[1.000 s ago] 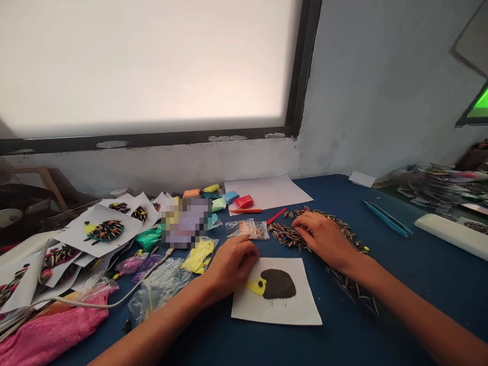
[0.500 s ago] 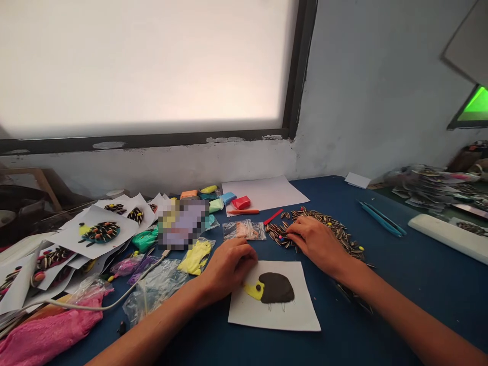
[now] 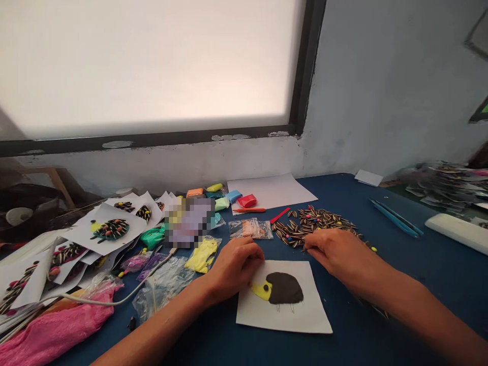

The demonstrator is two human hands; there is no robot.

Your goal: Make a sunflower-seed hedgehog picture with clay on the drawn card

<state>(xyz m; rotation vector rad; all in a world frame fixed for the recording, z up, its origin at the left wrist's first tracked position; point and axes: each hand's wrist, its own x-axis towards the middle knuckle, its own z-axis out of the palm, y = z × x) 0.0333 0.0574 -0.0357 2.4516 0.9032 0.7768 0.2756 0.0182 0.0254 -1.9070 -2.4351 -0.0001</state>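
A white paper card (image 3: 280, 319) lies in front of me, bearing a hedgehog shape with a black clay body (image 3: 285, 288) and a yellow clay head (image 3: 261, 290). Pencilled legs show under the body. My left hand (image 3: 238, 264) rests at the card's upper left corner, fingers curled in; whatever they may hold is hidden. My right hand (image 3: 331, 254) is pinched just at the near edge of a heap of striped sunflower seeds (image 3: 324, 218), above and right of the card. A small dark seed tip shows at its fingertips. Small coloured balls lie among the seeds.
Left stand finished seed hedgehog cards (image 3: 110, 229), clear plastic bags (image 3: 163, 282), a pink cloth-like bundle (image 3: 61, 323) and a white cable (image 3: 114, 303). Behind are coloured clay packs (image 3: 247, 201), a red strip (image 3: 280, 215) and white paper (image 3: 274, 190). Blue tweezers (image 3: 396, 218) lie right.
My right hand has drawn back from within the seed heap to its near edge, closer to me, still pinched. My left hand stays at the card's corner. The view has shifted slightly left.
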